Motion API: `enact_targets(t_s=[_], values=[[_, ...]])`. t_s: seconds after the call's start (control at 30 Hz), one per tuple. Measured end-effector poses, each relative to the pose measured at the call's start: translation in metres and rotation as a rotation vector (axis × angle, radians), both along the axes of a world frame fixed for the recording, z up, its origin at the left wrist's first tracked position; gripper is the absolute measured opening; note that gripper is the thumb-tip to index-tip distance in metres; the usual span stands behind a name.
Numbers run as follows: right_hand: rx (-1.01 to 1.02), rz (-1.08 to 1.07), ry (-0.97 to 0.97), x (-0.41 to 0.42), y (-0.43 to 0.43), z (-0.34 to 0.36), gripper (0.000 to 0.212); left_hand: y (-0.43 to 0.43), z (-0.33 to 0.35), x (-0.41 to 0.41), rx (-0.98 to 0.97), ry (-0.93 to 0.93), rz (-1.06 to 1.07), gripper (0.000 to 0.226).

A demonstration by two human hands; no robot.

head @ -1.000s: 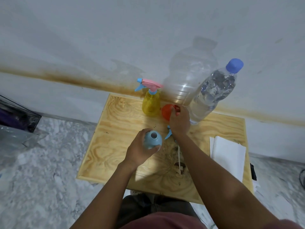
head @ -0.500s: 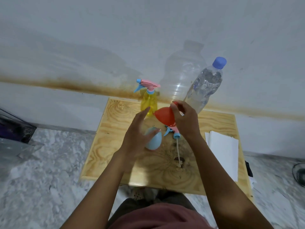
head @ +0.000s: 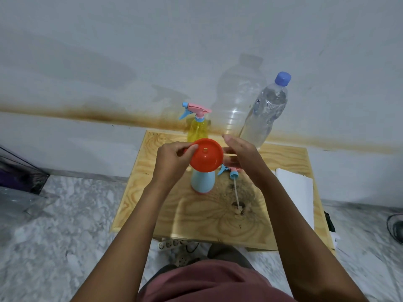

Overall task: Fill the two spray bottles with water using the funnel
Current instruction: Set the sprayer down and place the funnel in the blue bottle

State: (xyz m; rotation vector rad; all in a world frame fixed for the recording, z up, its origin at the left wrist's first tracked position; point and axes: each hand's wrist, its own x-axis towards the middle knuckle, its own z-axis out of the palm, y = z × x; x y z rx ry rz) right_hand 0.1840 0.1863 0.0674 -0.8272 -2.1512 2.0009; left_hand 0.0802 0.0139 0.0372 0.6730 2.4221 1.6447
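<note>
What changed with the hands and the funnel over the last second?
The right hand carried the orange funnel onto the blue bottle and opened; the left hand left the bottle to pinch the funnel's rim. The yellow sprayer and water bottle stayed put.

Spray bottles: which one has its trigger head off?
The blue spray bottle, with the orange funnel in its neck; its trigger head lies beside it. The yellow spray bottle keeps its head on.

The orange funnel (head: 206, 155) covers the neck and mouth of the blue spray bottle (head: 202, 180), so its seating cannot be told. The right hand (head: 241, 159) hides part of the loose trigger head (head: 231, 172). The white paper (head: 294, 195) conceals the bench (head: 148, 192) corner beneath it.
</note>
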Motion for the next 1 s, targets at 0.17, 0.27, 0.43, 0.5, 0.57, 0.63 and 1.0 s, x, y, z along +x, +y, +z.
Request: enact_targets(t_s=[0.17,0.27,0.43,0.5,0.57,0.63,1.0], values=[[0.084,0.071,0.080,0.016,-0.001,-0.013,0.026,0.001,-0.003,0.005,-0.020,-0.088,0.017,0.021],[0.096,0.029,0.083,0.017,-0.004,-0.018,0.024,0.001,-0.011,0.005,-0.039,-0.115,0.004,0.044],[0.118,0.007,0.032,0.016,-0.005,-0.030,0.024,0.000,-0.020,0.005,-0.081,-0.129,-0.034,0.063],[0.134,-0.010,0.014,0.015,-0.006,-0.035,0.023,0.000,-0.024,0.004,-0.092,-0.154,-0.040,0.069],[0.135,-0.032,0.003,0.013,-0.007,-0.039,0.022,0.000,-0.029,0.003,-0.114,-0.167,-0.048,0.072],[0.149,-0.052,-0.009,0.010,-0.009,-0.043,0.021,0.001,-0.033,0.002,-0.116,-0.189,-0.044,0.073],[0.227,-0.134,0.012,0.004,-0.015,-0.056,0.011,0.003,-0.035,0.011,-0.144,-0.223,0.038,0.039]])
